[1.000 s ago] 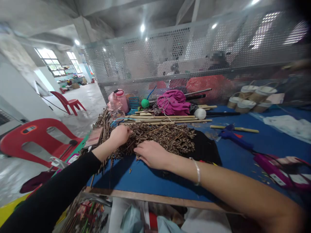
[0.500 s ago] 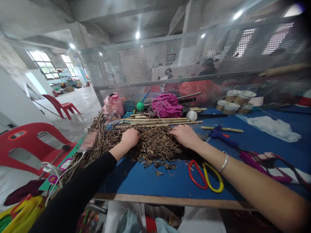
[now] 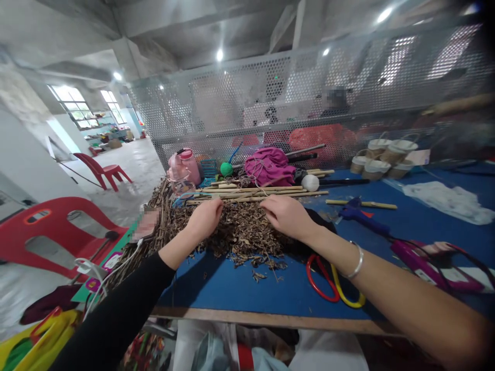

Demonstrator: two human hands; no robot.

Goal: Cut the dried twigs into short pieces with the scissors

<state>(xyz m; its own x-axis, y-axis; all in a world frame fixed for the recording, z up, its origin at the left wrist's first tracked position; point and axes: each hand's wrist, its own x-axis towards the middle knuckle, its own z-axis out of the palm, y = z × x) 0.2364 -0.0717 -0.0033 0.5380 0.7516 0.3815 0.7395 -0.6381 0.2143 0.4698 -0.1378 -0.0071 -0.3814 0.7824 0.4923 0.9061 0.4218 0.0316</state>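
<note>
Leaves (image 3: 247, 226), brown and dry, lie heaped on the blue table (image 3: 232, 296), just in front of the sticks (image 3: 266, 192), with a few loose bits at the near edge. A second ago the heap reached further to the right and the right hand (image 3: 288, 216) was low at its front edge, near the left; now that hand is higher and further right, above the far part of the heap. Against half a second ago, the two hands have come a little closer together, a gap remaining between them.

The left hand (image 3: 204, 216) is half curled, fingers bent in towards the thumb, at the left part of the leaves. The right is also partly curled, its fingertips drawn together and pointing left. Whether either one pinches a thin stem, or just brushes the leaves, is not clear, as the inner sides of the fingers are hidden.

The scissors (image 3: 337, 286), mostly covered a second ago, now show their red and yellow handles, partly under the right forearm with its bracelet (image 3: 359, 260). Twigs (image 3: 157, 221) lie to the left of the heap; the purple cloth (image 3: 268, 167) sits behind the sticks, beside the white ball (image 3: 310, 183).
</note>
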